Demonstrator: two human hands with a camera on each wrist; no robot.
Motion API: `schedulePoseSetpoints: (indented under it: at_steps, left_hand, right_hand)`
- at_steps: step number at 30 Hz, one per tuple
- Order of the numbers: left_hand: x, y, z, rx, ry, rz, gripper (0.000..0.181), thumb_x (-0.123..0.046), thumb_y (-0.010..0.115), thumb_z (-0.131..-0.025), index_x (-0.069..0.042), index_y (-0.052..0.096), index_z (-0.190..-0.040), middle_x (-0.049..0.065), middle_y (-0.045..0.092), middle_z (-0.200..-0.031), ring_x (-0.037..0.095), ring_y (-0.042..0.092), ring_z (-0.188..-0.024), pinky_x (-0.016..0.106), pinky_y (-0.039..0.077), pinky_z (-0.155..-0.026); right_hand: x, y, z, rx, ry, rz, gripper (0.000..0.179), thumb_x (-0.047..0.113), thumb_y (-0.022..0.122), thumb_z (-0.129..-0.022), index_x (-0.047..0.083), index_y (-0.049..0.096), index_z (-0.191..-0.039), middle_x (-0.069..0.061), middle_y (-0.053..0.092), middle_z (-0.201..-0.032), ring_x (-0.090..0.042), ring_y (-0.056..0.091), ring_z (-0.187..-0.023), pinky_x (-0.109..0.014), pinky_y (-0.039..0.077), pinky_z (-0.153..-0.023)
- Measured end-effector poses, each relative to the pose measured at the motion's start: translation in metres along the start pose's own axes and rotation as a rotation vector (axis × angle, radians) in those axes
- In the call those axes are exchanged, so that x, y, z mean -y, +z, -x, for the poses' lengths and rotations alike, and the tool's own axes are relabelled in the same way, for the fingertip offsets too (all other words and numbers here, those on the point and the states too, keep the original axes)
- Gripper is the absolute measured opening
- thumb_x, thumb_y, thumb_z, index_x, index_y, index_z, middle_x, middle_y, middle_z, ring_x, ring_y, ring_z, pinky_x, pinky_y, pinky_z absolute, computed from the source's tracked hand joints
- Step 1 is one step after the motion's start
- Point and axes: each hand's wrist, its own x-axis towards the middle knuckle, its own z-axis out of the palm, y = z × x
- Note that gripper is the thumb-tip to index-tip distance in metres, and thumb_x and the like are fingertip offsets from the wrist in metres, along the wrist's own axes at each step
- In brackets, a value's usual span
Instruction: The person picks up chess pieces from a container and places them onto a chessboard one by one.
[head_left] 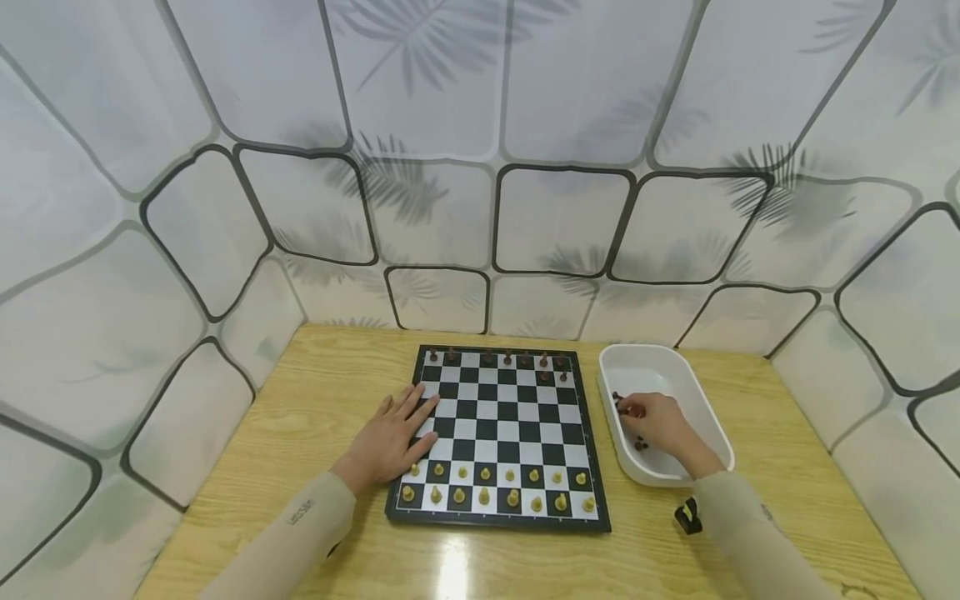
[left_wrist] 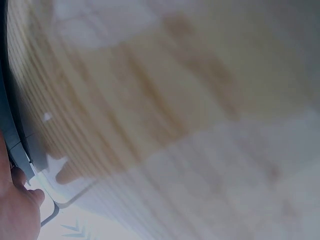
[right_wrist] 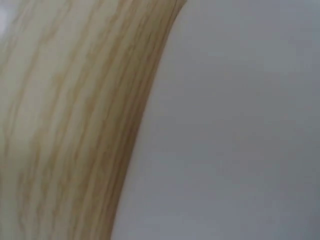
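A black-and-white chessboard [head_left: 486, 429] lies on the table, framed in black. My left hand [head_left: 390, 435] rests on its left edge, fingers spread over the squares. Several pale yellow chess pieces [head_left: 483, 496] fill the two near rows. Dark brown chess pieces [head_left: 507, 357] stand along the far row, with a few more in front at the right. Inside the white plastic bin [head_left: 716, 425], my right hand [head_left: 660, 423] has its fingers curled round a dark brown chess piece [head_left: 636, 411]. Other dark pieces [head_left: 641, 444] lie around it on the bin floor.
The wooden table [head_left: 345, 354] extends to both sides of the board. Patterned fabric walls [head_left: 442, 217] enclose it at the back and sides. A small black object with a yellow-green mark [head_left: 687, 516] is by the right sleeve. The left wrist view shows mostly blurred wood grain.
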Motion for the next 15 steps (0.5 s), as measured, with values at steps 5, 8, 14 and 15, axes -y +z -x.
schedulePoseSetpoints:
  at_steps: [5,8,14,15]
  left_hand:
    - [0.0003,-0.0012,0.0,0.012,-0.003,-0.014,0.071,-0.059,0.035,-0.111,-0.018,0.028,-0.169,0.015,0.017,-0.177,0.036,0.017,-0.164,0.063,0.023,-0.129]
    - [0.0007,-0.0006,-0.0003,0.016,-0.005,-0.019,0.071,-0.059,0.034,-0.111,-0.019,0.027,-0.169,0.014,0.016,-0.177,0.036,0.017,-0.164,0.063,0.023,-0.13]
    - [-0.0002,-0.001,-0.0006,0.005,0.003,-0.012,0.071,-0.058,0.036,-0.11,-0.018,0.029,-0.168,0.016,0.018,-0.177,0.038,0.019,-0.164,0.064,0.024,-0.129]
    - [-0.0004,-0.0012,-0.0006,0.006,0.003,-0.012,0.071,-0.058,0.036,-0.11,-0.017,0.028,-0.168,0.016,0.018,-0.177,0.038,0.019,-0.164,0.064,0.024,-0.129]
  right_hand:
    - [0.0018,0.0028,-0.0017,0.002,0.028,-0.011,0.022,0.012,0.071,-0.096,0.001,0.075,-0.114,-0.008,0.07,-0.088,-0.017,0.058,-0.074,-0.029,0.048,-0.062]
    - [0.0025,0.0046,-0.0032,-0.002,0.02,-0.005,0.021,0.012,0.072,-0.095,0.0,0.075,-0.113,-0.008,0.07,-0.087,-0.016,0.059,-0.073,-0.03,0.049,-0.062]
    - [0.0034,0.0083,-0.005,-0.008,0.008,0.005,0.017,0.012,0.073,-0.096,-0.001,0.077,-0.107,-0.007,0.074,-0.086,-0.014,0.062,-0.072,-0.03,0.053,-0.063]
    - [0.0035,0.0085,-0.005,-0.01,0.009,0.006,0.017,0.012,0.073,-0.096,-0.001,0.077,-0.106,-0.007,0.074,-0.086,-0.014,0.063,-0.073,-0.031,0.053,-0.064]
